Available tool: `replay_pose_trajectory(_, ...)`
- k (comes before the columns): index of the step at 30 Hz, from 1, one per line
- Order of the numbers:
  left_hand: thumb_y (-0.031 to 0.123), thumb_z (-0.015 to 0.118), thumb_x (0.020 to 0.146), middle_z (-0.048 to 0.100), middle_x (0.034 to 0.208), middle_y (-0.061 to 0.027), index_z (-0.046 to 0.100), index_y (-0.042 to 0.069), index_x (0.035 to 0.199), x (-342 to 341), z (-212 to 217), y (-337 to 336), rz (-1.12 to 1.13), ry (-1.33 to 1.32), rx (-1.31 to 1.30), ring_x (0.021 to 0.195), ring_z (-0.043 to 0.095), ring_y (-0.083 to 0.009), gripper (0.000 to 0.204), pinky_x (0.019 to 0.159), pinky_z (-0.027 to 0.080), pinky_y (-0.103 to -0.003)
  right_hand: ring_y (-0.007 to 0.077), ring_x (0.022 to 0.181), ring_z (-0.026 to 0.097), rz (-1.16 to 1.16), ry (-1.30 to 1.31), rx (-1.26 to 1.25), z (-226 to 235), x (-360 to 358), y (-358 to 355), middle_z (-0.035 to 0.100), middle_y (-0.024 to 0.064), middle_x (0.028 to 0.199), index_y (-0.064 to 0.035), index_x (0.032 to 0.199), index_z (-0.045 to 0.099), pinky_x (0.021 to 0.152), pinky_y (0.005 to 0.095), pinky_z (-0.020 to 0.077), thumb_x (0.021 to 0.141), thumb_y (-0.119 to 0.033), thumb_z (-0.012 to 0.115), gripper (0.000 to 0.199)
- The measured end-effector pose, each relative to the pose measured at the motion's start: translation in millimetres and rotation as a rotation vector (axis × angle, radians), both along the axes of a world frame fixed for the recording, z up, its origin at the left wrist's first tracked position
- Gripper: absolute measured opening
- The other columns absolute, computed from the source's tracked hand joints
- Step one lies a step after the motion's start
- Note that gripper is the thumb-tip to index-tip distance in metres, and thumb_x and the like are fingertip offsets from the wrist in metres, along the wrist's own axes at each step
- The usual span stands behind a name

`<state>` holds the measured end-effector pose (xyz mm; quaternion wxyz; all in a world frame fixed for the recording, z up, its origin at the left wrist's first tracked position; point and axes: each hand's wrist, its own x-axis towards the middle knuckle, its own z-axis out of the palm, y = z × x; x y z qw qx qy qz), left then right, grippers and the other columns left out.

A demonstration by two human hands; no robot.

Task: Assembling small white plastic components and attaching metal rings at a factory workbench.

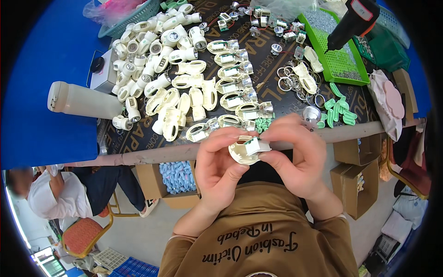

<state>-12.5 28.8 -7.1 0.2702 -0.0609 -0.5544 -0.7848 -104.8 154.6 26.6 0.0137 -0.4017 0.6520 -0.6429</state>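
Note:
Just in front of the table's near edge, a cream flashlight shell half (240, 152) is held in the air with its inside showing. My left hand (214, 168) is closed, pinching the shell by its left end. At its other end, the closed fingers of my right hand (297, 154) grip the same piece around a white block (257, 146) seated in it. Behind my hands, a column of shell halves fitted with silvery reflectors (237, 98) lies on the table, beside small green buttons (263, 124). Empty cream shell halves (170, 122) lie left of them.
Assembled cream flashlights (159, 51) pile up at the back left by a white bottle (87, 101). Key rings (288, 81), green strips (339, 111) and a green tray (362, 76) with a dark glue gun (353, 23) are right. A person (64, 194) sits at left.

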Motion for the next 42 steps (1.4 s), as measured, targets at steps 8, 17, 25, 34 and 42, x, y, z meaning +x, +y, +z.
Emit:
replay_pose_trajectory(8,-0.002,0.058,0.081,0.043,0.117,-0.0169,0.042,0.0,0.116,0,0,1,-0.023,0.024,0.0,0.109,0.05,-0.0297,0.039,0.091,0.043,-0.039,0.0185,0.065,0.06,-0.006,0.089,0.06,6,-2,2,0.063,0.0072,0.077,-0.0053,0.083,0.066,0.058,0.0274,0.0462,0.061,0.001,0.072,0.024)
replay_pose_trajectory(17,-0.006,0.059,0.079,0.044,0.115,-0.0151,0.044,0.0,0.114,0,2,2,-0.012,-0.014,0.016,0.109,0.051,-0.0286,0.039,0.092,0.044,-0.038,0.0192,0.068,0.059,0.006,0.134,0.079,5,-2,3,0.063,0.0061,0.077,-0.006,0.082,0.068,0.059,0.0278,0.0452,0.062,-0.001,0.073,0.021)
replay_pose_trajectory(25,-0.006,0.062,0.076,0.049,0.107,-0.0108,0.044,0.001,0.114,4,-3,0,0.038,-0.137,0.1,0.098,0.054,-0.0211,0.043,0.086,0.045,-0.029,0.021,0.075,0.056,0.078,0.104,0.284,4,0,7,0.063,0.0039,0.088,-0.0105,0.099,0.064,0.068,0.03,0.0396,0.065,-0.008,0.072,0.035)
replay_pose_trajectory(34,0.009,0.075,0.063,0.06,0.089,-0.0116,0.064,-0.001,0.088,2,22,-11,0.212,-0.169,-0.462,0.08,0.058,-0.0237,0.029,0.071,0.047,-0.031,0.019,0.074,0.058,0.016,0.139,0.219,-3,5,9,0.062,0.0031,0.084,-0.01,0.093,0.062,0.064,0.0308,0.0384,0.067,-0.011,0.069,0.026)
replay_pose_trajectory(42,0.011,0.077,0.061,0.06,0.086,-0.011,0.062,0.0,0.09,6,16,-9,0.319,-0.072,-0.642,0.078,0.059,-0.0236,0.034,0.07,0.048,-0.032,0.0188,0.067,0.059,0.037,0.117,0.133,-10,4,8,0.064,0.0008,0.081,-0.0109,0.089,0.064,0.06,0.0288,0.0395,0.067,-0.014,0.07,0.023)
